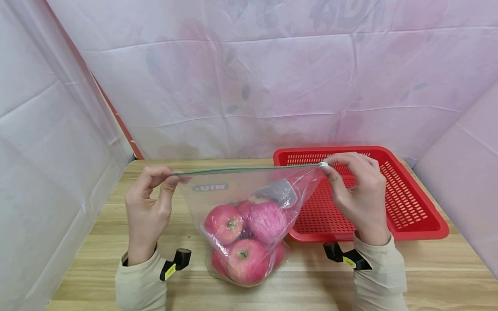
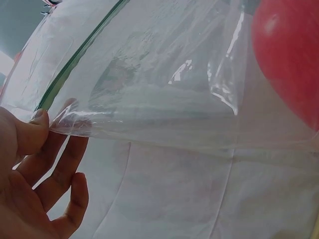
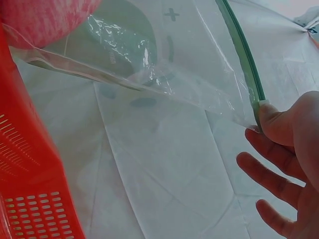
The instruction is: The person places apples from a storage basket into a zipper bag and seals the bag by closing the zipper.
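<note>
A clear zip bag (image 1: 241,186) with a green strip along its top holds several red apples (image 1: 247,261). Its bottom rests on the table, and the top is stretched nearly straight between both hands. My left hand (image 1: 149,211) pinches the left top corner between thumb and fingers. At the opposite corner, my right hand (image 1: 362,196) pinches the strip's end beside a small white slider (image 1: 323,164). In the left wrist view the strip (image 2: 79,57) runs up from the thumb. One apple (image 3: 50,20) shows through the plastic in the right wrist view.
A red slotted basket (image 1: 418,205) stands on the right side of the wooden table (image 1: 97,263), partly behind the bag and right hand. Pale printed cloth (image 1: 249,86) hangs behind and along both sides. Each wrist carries a black camera mount (image 1: 175,263).
</note>
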`<state>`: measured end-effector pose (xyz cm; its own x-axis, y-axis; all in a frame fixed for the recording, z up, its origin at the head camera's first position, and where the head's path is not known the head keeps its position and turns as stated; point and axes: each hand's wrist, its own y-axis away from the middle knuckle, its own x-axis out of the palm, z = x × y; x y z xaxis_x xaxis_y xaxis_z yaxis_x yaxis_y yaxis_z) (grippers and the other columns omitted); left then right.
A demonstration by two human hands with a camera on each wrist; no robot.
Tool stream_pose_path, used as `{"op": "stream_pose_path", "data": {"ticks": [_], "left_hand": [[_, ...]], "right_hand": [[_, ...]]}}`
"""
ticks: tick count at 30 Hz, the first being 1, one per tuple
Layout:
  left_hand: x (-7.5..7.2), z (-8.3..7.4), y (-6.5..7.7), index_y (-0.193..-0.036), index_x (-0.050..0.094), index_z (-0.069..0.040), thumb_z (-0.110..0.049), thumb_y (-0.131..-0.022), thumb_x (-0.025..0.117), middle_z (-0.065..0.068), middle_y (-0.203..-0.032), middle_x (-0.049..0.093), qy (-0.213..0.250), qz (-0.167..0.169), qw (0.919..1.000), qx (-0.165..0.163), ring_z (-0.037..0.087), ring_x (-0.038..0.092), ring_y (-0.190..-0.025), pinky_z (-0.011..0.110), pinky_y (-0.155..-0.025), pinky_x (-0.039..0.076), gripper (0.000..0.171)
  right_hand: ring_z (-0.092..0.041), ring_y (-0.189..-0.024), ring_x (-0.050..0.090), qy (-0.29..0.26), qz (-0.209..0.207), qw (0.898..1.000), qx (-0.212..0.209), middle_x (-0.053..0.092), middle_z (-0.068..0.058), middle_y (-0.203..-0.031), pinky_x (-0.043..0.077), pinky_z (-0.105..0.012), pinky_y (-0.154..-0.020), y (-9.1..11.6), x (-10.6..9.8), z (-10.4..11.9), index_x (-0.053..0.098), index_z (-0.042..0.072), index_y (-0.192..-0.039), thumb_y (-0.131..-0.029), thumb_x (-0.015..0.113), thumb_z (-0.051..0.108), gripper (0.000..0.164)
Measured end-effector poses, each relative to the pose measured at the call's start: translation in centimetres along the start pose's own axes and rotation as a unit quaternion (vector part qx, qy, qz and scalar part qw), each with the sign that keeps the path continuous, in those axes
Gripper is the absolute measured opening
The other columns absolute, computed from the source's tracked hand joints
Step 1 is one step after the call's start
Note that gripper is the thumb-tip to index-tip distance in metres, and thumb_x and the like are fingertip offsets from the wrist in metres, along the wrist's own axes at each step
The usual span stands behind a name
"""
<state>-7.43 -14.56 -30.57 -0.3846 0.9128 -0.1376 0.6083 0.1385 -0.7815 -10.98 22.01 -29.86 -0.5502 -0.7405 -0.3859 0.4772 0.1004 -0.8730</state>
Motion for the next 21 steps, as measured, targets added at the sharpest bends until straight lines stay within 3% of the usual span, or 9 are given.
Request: {"op": "stream_pose_path", "data": {"ticks": [4,9,11,16,21], "left_hand": [[0.1,0.0,-0.1,-0.096,0.062,0.012,0.008,-0.091,0.069,-0.018,-0.09,0.073,-0.003,-0.011,0.9999,0.01,0.001,0.073,-0.085,0.02,-0.084,0.056,0.009],[0.1,0.2,-0.1,-0.096,0.062,0.013,0.013,-0.09,0.068,-0.013,-0.089,0.074,-0.002,-0.024,0.9997,0.005,0.002,0.073,-0.083,0.022,-0.085,0.056,0.009],[0.1,0.4,-0.1,-0.096,0.062,0.012,0.012,-0.091,0.068,-0.012,-0.089,0.075,-0.004,-0.03,0.9995,-0.007,0.002,0.073,-0.082,0.021,-0.085,0.057,0.008],[0.0,1.2,-0.1,-0.097,0.062,0.011,0.007,-0.093,0.068,-0.011,-0.088,0.075,-0.006,-0.042,0.9984,-0.038,0.004,0.073,-0.079,0.02,-0.081,0.057,0.008],[-0.1,2.4,-0.2,-0.098,0.06,0.013,0.001,-0.097,0.065,-0.016,-0.088,0.074,-0.004,-0.052,0.9969,-0.059,0.003,0.071,-0.076,0.017,-0.079,0.057,0.014]], "right_hand": [[-0.025,-0.094,0.064,-0.002,-0.009,1.0,-0.001,0.074,-0.017,-0.093,0.036,-0.028,-0.098,0.0,0.0,0.1,0.073,-0.002,-0.097,-0.096,0.071,0.029,0.031],[-0.023,-0.094,0.066,-0.007,-0.008,1.0,0.005,0.075,-0.016,-0.095,0.039,-0.023,-0.096,0.0,0.7,0.5,0.073,-0.002,-0.1,-0.088,0.078,0.007,0.016],[-0.023,-0.095,0.066,-0.009,0.002,1.0,0.008,0.075,-0.016,-0.098,0.04,-0.02,-0.095,0.0,1.0,0.7,0.073,-0.002,-0.103,-0.082,0.08,-0.003,0.023],[-0.027,-0.103,0.065,-0.023,0.025,0.999,0.017,0.071,-0.015,-0.109,0.043,-0.013,-0.1,0.0,1.5,1.2,0.07,-0.002,-0.113,-0.08,0.081,-0.006,0.035],[-0.024,-0.103,0.065,-0.049,0.045,0.998,0.005,0.071,-0.013,-0.109,0.045,-0.012,-0.101,0.0,1.7,1.7,0.07,0.0,-0.113,-0.08,0.081,-0.006,0.035]]}}
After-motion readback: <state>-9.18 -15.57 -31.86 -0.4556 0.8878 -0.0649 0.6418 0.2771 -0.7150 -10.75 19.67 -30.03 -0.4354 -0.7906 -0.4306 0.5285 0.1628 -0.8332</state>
